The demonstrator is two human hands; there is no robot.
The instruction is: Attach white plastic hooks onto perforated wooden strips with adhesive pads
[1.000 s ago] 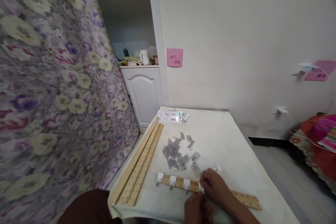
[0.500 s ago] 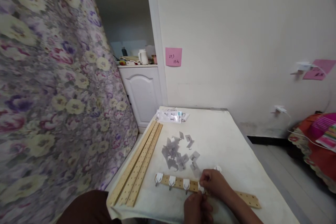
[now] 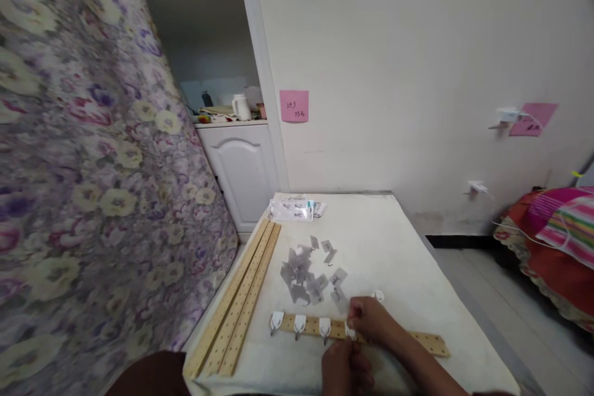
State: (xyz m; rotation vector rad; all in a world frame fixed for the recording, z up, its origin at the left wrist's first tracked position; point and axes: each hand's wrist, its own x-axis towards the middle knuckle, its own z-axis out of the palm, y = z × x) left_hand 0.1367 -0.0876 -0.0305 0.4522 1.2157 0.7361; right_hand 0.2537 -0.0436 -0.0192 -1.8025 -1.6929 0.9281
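A perforated wooden strip (image 3: 417, 341) lies across the near part of the white-covered table (image 3: 408, 260). Three white hooks (image 3: 299, 323) are fixed along its left end. My right hand (image 3: 371, 322) is closed in a pinch on a fourth white hook (image 3: 351, 332) at the strip. My left hand (image 3: 346, 371) is curled just below it at the near edge; what its fingers hold is hidden. A pile of small clear hook packets (image 3: 309, 272) lies just beyond the strip. One loose white hook (image 3: 378, 296) sits beside my right hand.
Three long perforated wooden strips (image 3: 241, 303) lie along the table's left edge. A clear plastic bag (image 3: 292, 209) rests at the far edge. A floral mattress (image 3: 93, 167) leans on the left, a white cupboard (image 3: 241, 161) stands behind, colourful bedding (image 3: 552, 241) lies at the right.
The view has swung slightly to the right. Both hands stay at the fourth hook on the strip with little visible movement.
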